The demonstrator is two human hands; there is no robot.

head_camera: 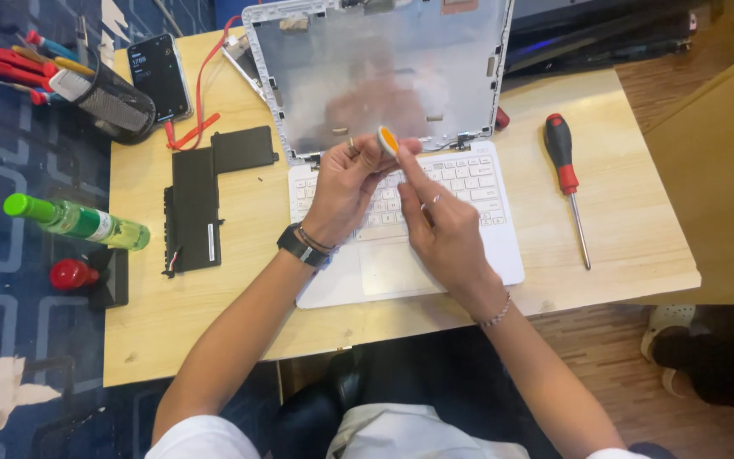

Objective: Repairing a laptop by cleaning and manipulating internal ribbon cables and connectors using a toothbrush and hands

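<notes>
A pale wooden bench carries a white laptop, its lid frame stripped bare. Left of it lies a flat black battery pack, and to the right a screwdriver with a red and black handle. Above the keyboard, the left hand has its grip closed on a small round white and orange disc, held on edge. The right hand grasps nothing; its extended forefinger touches the disc.
</notes>
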